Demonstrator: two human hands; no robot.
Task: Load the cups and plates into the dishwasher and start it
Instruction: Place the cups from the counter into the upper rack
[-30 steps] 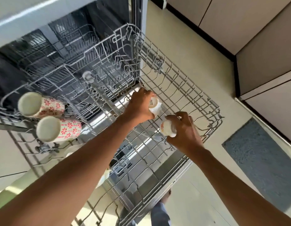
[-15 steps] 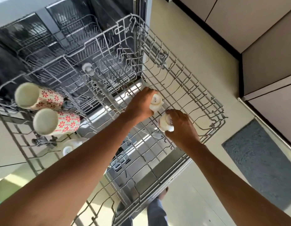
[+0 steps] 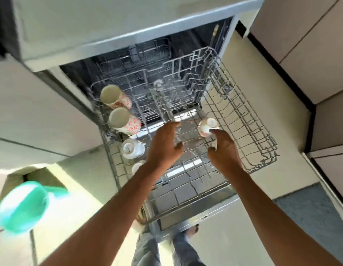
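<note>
Hands (image 3: 164,148) (image 3: 223,151) over rack (image 3: 249,120), cup (image 3: 214,144) half hidden

Two cream cups (image 3: 118,107) bore a red floral pattern. Rack (image 3: 249,120) was grey wire. Blurred container (image 3: 22,207) was mint green. Floor mat (image 3: 309,217) was grey-blue.

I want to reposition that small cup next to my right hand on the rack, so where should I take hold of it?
Take the small cup by its rounded side wall, just under the foot ring, coming down from above with the right hand. It sits upside down on the upper rack, foot up and mouth down against the wires, so the rim looks hard to reach.
</note>
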